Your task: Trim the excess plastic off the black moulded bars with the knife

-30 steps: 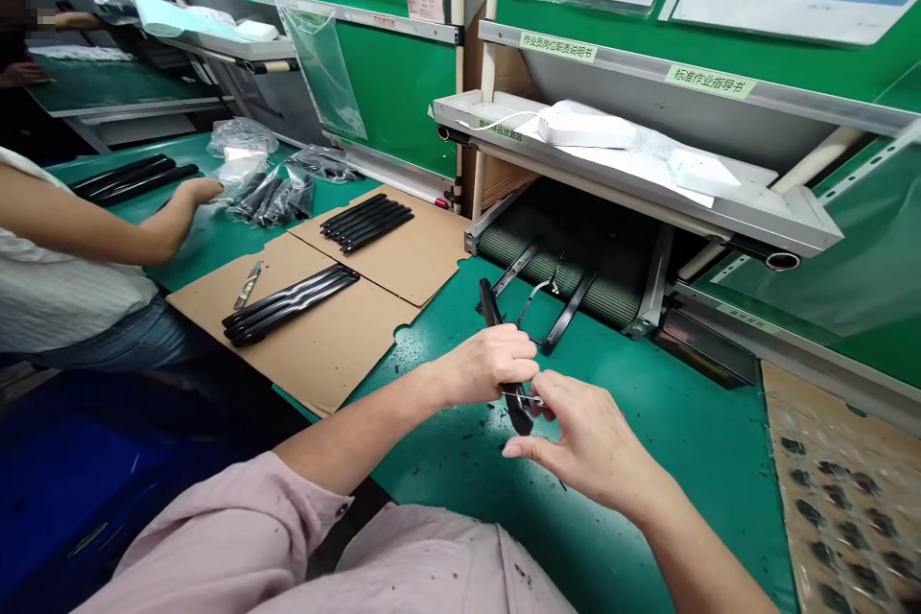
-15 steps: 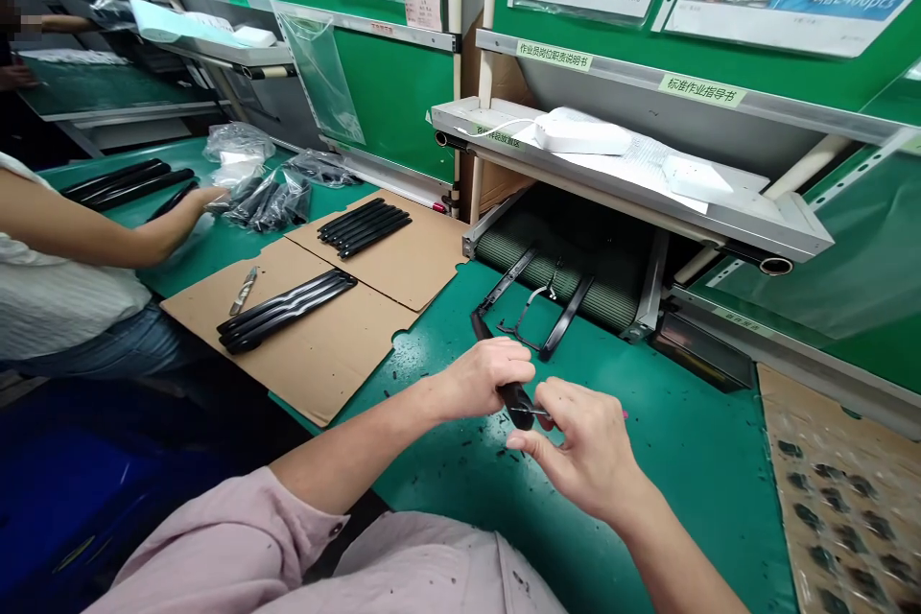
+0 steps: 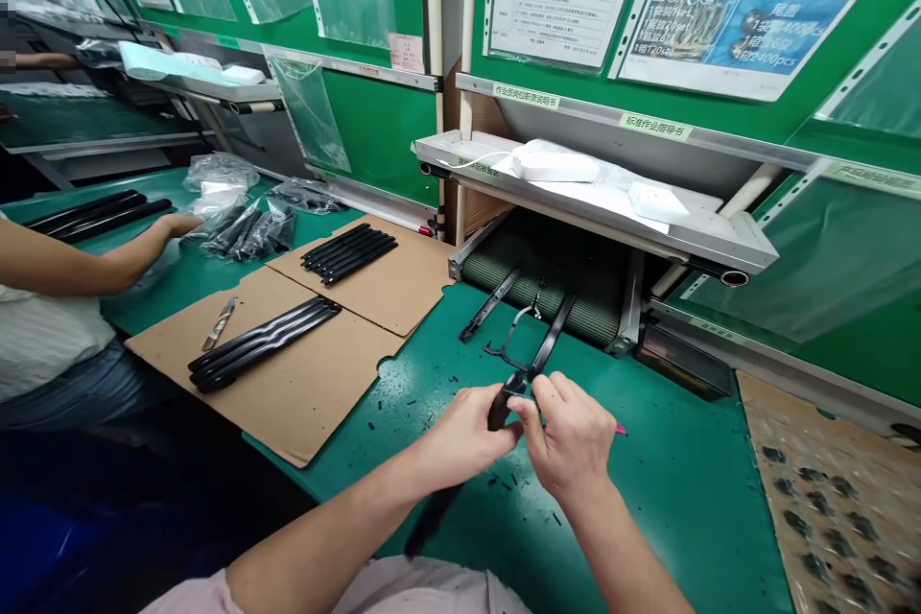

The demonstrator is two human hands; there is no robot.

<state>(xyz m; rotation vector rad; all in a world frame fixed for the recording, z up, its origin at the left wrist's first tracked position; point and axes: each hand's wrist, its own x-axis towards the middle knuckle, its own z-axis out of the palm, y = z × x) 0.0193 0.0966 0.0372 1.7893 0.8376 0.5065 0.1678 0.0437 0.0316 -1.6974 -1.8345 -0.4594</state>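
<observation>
- Head view: the left hand (image 3: 464, 436), in front of the belt (image 3: 532, 293), grasps a black bar (image 3: 498, 414), fingers wrapped round it near its upper end.
- The bar slants — upper end towards the belt, the rest running away from it beneath the left wrist, where the lower end blurs.
- The right hand (image 3: 572, 432), also in front of the belt, is clenched round a thin tool (image 3: 519, 394) that meets the bar's upper end; whether it cuts in, I cannot tell. A pink tip (image 3: 620, 428) shows past the knuckles.
- Two dark strips, a left one (image 3: 489, 305) and a right one (image 3: 553, 331), lie half on the belt, half off its near edge, with a thin curved part (image 3: 512, 331) between them.
- Black scraps (image 3: 496, 482) dot the table (image 3: 669, 489) before the belt.
- Left of the belt, cardboard (image 3: 309, 413) bears a near group of bars (image 3: 263, 345), a far group (image 3: 350, 254) and a cutter (image 3: 220, 324).
- Farther left of the belt — clear bags (image 3: 263, 223) and a co-worker's arm (image 3: 136, 254).
- Above the belt, a shelf (image 3: 726, 240) holds papers and white pieces.
</observation>
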